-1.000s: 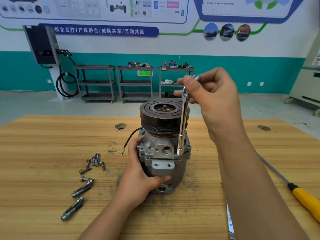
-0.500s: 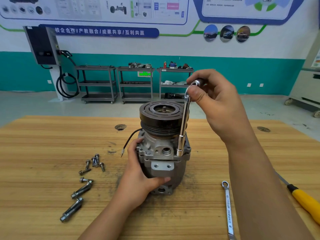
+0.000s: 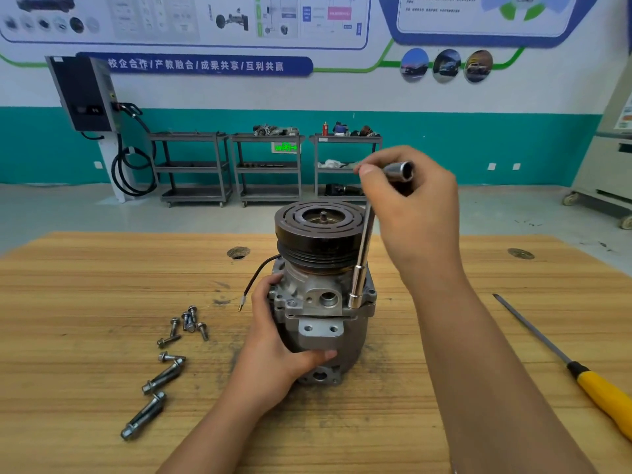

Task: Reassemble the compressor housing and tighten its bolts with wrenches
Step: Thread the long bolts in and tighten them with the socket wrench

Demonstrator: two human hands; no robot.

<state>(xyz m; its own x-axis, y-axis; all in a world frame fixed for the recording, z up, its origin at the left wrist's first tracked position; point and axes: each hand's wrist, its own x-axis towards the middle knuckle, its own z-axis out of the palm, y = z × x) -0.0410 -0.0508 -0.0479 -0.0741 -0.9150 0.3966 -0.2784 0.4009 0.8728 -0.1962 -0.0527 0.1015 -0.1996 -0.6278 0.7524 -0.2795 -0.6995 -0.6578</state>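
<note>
Head view, bench entry.

1. Compressor (image 3: 321, 302): stands upright near the middle of the wooden table (image 3: 85, 336), pulley (image 3: 318, 230) uppermost. My left hand (image 3: 273, 357) grips the housing's left side, thumb across the lower front.
2. L-shaped socket wrench (image 3: 362, 261): shaft upright just beside the pulley, lower socket seated at the housing's front-right flange, presumably on a bolt head. My right hand (image 3: 417, 213) pinches the bent upper end, fingers curled round it.
3. Short bolts (image 3: 188, 323) and longer bolts (image 3: 160, 374): loose on the table, left of the compressor, not fitted.
4. Yellow-handled screwdriver (image 3: 598, 388): far right, well apart.

Hazards, as I judge them:
- The long shaft tilts easily, so the socket could ride off the head and round it.
- My knuckles pass close to the pulley rim.
- If my left hand slackens, the housing may turn or tip.
- Tightening one bolt fully with the others out could seat the housing crooked.
</note>
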